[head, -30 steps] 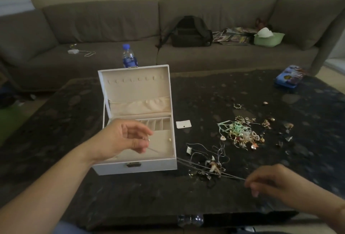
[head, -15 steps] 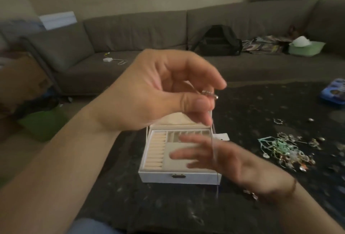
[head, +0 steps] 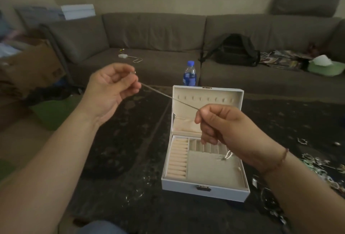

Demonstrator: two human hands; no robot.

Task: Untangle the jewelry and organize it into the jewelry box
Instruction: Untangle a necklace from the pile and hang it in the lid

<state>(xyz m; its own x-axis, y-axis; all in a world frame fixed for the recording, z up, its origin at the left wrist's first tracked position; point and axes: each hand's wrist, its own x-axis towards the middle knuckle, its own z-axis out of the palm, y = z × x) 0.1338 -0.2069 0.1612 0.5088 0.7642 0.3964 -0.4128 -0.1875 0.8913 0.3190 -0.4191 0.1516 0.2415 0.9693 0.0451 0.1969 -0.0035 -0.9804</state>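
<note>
Where light falls dimly, dark marbled table before grey sofa

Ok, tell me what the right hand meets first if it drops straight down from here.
Probably the open white jewelry box: the right hand hovers over its beige tray, though height is unclear.

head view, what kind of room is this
Most likely a home living room: a long grey sectional sofa behind a dark coffee table, with a backpack and a water bottle lying about.

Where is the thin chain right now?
In the head view the thin chain stretches taut between the left hand and the right hand, above the open jewelry box.
</note>
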